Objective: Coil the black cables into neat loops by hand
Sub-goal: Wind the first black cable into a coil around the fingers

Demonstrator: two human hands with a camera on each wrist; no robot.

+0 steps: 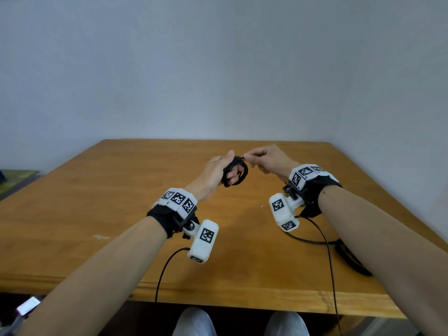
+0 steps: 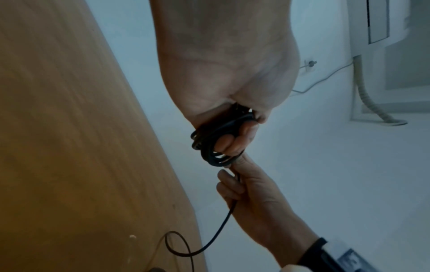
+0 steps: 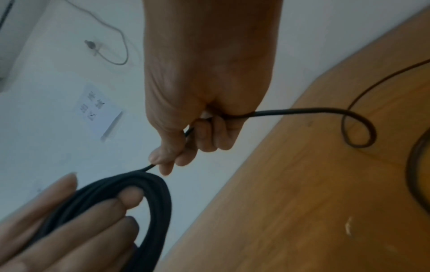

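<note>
left hand (image 1: pixel 219 169) grips coil (image 1: pixel 236 171), several loops | right hand (image 1: pixel 268 161) pinches loose tail (image 3: pixel 302 111) | remainder on counter (image 1: pixel 97 202) uncoiled

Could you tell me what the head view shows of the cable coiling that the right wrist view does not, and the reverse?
Only the head view shows both wrist camera mounts and a second black cable lying on the table. Only the right wrist view shows the loose cable tail curling on the table behind the right hand, and a paper on the wall. Both show the left hand holding the coil and the right hand pinching the strand.
</note>
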